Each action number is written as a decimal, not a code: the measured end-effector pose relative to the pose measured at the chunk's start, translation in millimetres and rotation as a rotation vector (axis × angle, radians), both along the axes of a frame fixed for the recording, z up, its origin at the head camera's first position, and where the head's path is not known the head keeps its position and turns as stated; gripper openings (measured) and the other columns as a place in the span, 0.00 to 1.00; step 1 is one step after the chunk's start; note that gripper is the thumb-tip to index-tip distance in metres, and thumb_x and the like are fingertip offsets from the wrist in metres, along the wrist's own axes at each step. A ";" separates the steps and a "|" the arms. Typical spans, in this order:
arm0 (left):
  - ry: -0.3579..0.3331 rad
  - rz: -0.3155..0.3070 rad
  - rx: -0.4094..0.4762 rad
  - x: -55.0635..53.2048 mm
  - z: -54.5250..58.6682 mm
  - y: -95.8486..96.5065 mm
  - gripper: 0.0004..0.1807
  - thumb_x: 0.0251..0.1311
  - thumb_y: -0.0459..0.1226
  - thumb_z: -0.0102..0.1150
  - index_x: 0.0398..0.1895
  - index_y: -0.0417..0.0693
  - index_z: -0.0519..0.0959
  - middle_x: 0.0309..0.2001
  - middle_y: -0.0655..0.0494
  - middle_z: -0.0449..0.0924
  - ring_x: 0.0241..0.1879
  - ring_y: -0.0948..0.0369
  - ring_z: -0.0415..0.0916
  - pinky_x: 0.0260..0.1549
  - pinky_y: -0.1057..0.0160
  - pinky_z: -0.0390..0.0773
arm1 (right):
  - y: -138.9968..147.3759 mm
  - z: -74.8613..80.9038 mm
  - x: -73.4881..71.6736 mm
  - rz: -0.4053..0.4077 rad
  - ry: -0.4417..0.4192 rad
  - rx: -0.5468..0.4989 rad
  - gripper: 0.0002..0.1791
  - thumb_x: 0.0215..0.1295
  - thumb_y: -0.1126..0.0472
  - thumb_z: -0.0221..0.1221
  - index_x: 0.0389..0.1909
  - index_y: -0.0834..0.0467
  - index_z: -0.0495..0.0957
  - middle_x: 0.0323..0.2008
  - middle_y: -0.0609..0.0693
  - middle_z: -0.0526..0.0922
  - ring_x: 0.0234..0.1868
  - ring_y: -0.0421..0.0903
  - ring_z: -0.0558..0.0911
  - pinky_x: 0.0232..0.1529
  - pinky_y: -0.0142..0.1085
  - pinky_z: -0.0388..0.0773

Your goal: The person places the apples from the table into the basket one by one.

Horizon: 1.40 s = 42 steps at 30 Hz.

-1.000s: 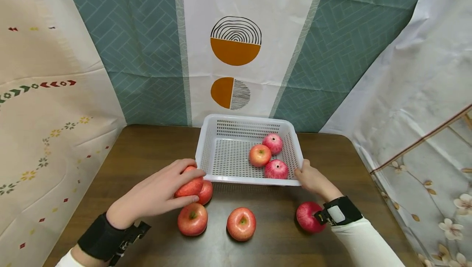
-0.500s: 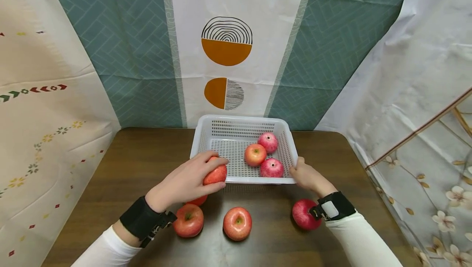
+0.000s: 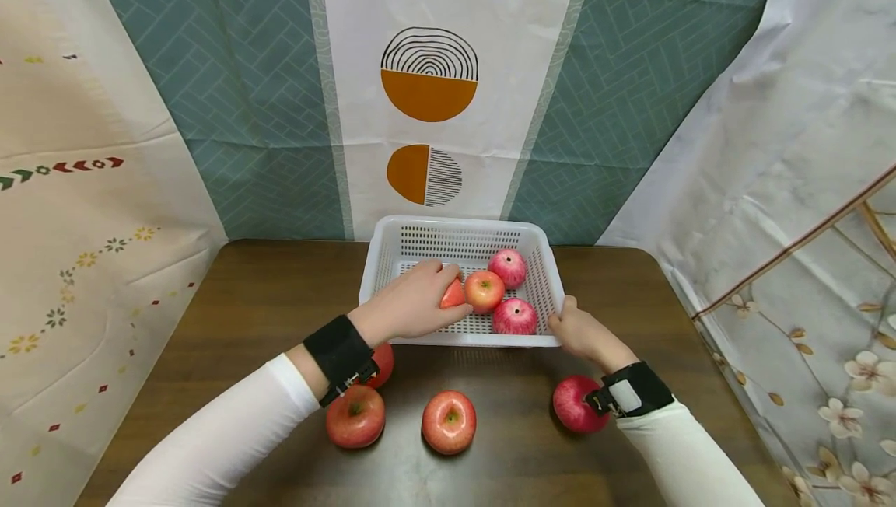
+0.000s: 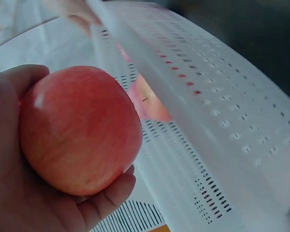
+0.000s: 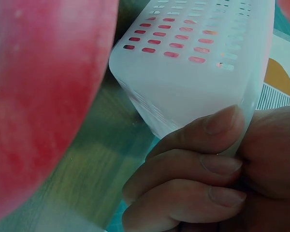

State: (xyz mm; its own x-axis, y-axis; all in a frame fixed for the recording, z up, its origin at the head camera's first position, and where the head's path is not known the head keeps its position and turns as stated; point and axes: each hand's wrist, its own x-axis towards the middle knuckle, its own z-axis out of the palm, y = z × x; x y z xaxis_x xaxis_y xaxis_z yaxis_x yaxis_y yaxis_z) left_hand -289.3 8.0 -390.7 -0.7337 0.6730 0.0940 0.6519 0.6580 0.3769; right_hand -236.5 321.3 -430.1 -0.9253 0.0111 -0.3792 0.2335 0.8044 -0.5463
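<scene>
A person's left hand (image 3: 413, 306) reaches over the front rim of a white perforated basket (image 3: 490, 340), its fingers wrapped round a red apple (image 3: 453, 294); that apple is above the inside of the basket, left of the three fruits within, and the left wrist view shows it cradled between thumb and fingers, with a gap between it and the fruit beyond. The right hand (image 3: 588, 334) grips the basket at its near right corner; in the right wrist view its fingers (image 5: 183, 203) are curled over the rim, nails showing.

Inside the basket, toward its right side, sit a yellowish-red apple (image 3: 484, 291), a pink-red fruit (image 3: 507, 267) behind it and a second pink-red fruit (image 3: 515, 316) in front; the three lie close together.

The basket stands toward the far edge of a dark wooden tabletop (image 3: 280, 281); nearer the person are a red apple partly hidden by the left wrist (image 3: 381, 365), another apple just in front of it (image 3: 355, 416), a third apple near the middle (image 3: 449, 422) and a deep red fruit (image 3: 579, 404) beside the right wristband (image 3: 638, 390); patterned cloth (image 3: 434, 95) hangs behind.
</scene>
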 end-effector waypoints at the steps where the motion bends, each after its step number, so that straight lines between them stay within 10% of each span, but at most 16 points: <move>1: -0.014 -0.006 -0.021 -2.3 0.4 4.3 0.30 0.69 0.59 0.64 0.64 0.50 0.76 0.49 0.52 0.78 0.47 0.58 0.74 0.42 0.59 0.79 | -0.2 -0.2 0.0 -0.002 -0.001 0.000 0.32 0.80 0.58 0.49 0.71 0.75 0.50 0.56 0.72 0.75 0.46 0.60 0.82 0.45 0.50 0.80; 17: -0.185 0.004 -0.076 -15.3 -20.8 44.9 0.37 0.69 0.54 0.64 0.70 0.37 0.71 0.58 0.38 0.77 0.57 0.46 0.74 0.59 0.48 0.76 | 1.0 -3.9 -0.8 0.009 0.027 0.005 0.30 0.79 0.59 0.48 0.69 0.76 0.51 0.54 0.72 0.77 0.43 0.59 0.83 0.43 0.49 0.80; 27: -0.298 -0.029 -0.122 -19.3 -26.6 51.1 0.36 0.72 0.55 0.62 0.75 0.46 0.71 0.58 0.42 0.75 0.57 0.50 0.71 0.54 0.52 0.75 | 0.8 -3.2 -0.9 -0.009 0.009 0.005 0.32 0.80 0.57 0.49 0.70 0.74 0.51 0.56 0.72 0.76 0.45 0.60 0.82 0.44 0.50 0.80; 34: -0.297 -0.072 -0.120 -22.0 -30.6 52.2 0.20 0.72 0.51 0.64 0.58 0.50 0.80 0.42 0.50 0.74 0.48 0.54 0.70 0.43 0.58 0.73 | 1.0 -3.4 -1.5 0.003 0.019 0.001 0.32 0.79 0.58 0.49 0.70 0.74 0.50 0.56 0.72 0.76 0.44 0.59 0.82 0.44 0.50 0.80; 42: -0.271 -0.103 -0.161 -22.3 -33.2 54.2 0.22 0.71 0.51 0.66 0.61 0.49 0.81 0.45 0.50 0.75 0.50 0.54 0.71 0.48 0.56 0.73 | 1.9 -4.3 -1.1 -0.001 0.026 0.004 0.31 0.80 0.58 0.48 0.70 0.75 0.51 0.54 0.72 0.77 0.44 0.59 0.81 0.44 0.49 0.78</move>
